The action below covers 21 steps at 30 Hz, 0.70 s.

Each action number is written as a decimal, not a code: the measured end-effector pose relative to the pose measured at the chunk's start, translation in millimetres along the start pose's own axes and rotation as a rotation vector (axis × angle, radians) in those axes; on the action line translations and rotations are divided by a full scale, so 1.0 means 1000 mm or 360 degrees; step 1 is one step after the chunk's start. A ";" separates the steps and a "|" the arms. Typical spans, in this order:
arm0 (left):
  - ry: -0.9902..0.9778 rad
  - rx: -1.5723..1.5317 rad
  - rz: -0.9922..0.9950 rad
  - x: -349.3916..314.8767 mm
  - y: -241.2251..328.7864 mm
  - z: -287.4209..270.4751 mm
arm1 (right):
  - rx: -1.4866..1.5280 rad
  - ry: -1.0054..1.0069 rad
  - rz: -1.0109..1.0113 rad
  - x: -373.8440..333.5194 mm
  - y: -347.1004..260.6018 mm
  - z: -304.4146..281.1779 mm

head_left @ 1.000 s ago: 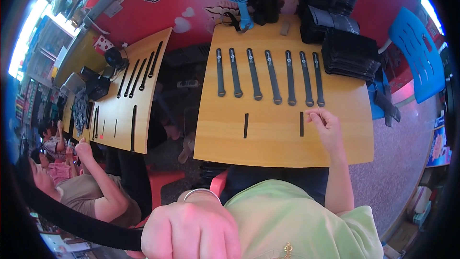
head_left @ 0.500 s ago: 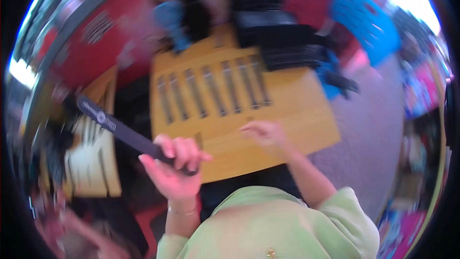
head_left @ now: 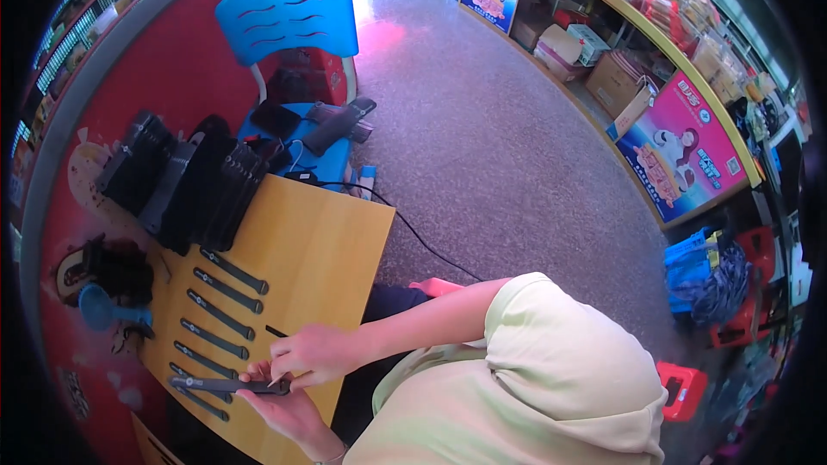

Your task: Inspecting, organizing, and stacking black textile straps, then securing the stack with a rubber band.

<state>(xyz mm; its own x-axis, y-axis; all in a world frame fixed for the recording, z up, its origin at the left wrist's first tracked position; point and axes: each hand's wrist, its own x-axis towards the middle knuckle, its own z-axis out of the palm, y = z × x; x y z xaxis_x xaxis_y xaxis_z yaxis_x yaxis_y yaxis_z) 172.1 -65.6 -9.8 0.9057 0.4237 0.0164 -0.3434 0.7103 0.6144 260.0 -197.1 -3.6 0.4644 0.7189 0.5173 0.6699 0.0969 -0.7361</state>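
Note:
My left hand (head_left: 291, 420) holds a flat black strap (head_left: 215, 385) with pale printing, its fingers around the near end. Over that end is my right hand (head_left: 317, 353), its thumb and fingers pinched together at the strap. Exactly what those fingertips grip is partly hidden. Several similar black straps (head_left: 215, 340) lie in a slanted row on the yellow wooden table (head_left: 323, 224), just beyond my hands. A short dark strip (head_left: 276, 331) lies on the table beside my right hand.
Piled black straps (head_left: 228, 198) stand at the table's far end. Behind them is a blue plastic chair (head_left: 289, 13) with dark items on its seat. A black cable (head_left: 431, 245) crosses the floor. A round-headed blue object (head_left: 99, 306) sits by the red wall (head_left: 129, 90).
My view has swung to the right. The strap, earlier held up at the left, is now over the table, and my right hand has come to its end. My left hand still holds it.

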 end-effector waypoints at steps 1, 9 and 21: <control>0.0102 0.0019 0.0019 -0.003 -0.002 -0.002 | 0.0036 -0.0023 -0.0008 -0.001 0.001 0.001; 0.0320 0.0528 -0.0028 -0.033 -0.012 0.010 | -0.0140 0.0014 -0.0049 0.001 0.004 -0.011; 0.0505 0.0346 0.0105 -0.047 -0.009 0.009 | -0.0129 -0.0169 -0.0106 -0.002 0.004 -0.010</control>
<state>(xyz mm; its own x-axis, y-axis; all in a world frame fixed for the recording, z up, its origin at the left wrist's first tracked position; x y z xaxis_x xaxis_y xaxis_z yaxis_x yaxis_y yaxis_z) 135.0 -96.7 -9.1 0.7498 0.6414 -0.1624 -0.3068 0.5545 0.7736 267.7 -205.3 -3.1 0.3565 0.7819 0.5115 0.7437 0.0939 -0.6618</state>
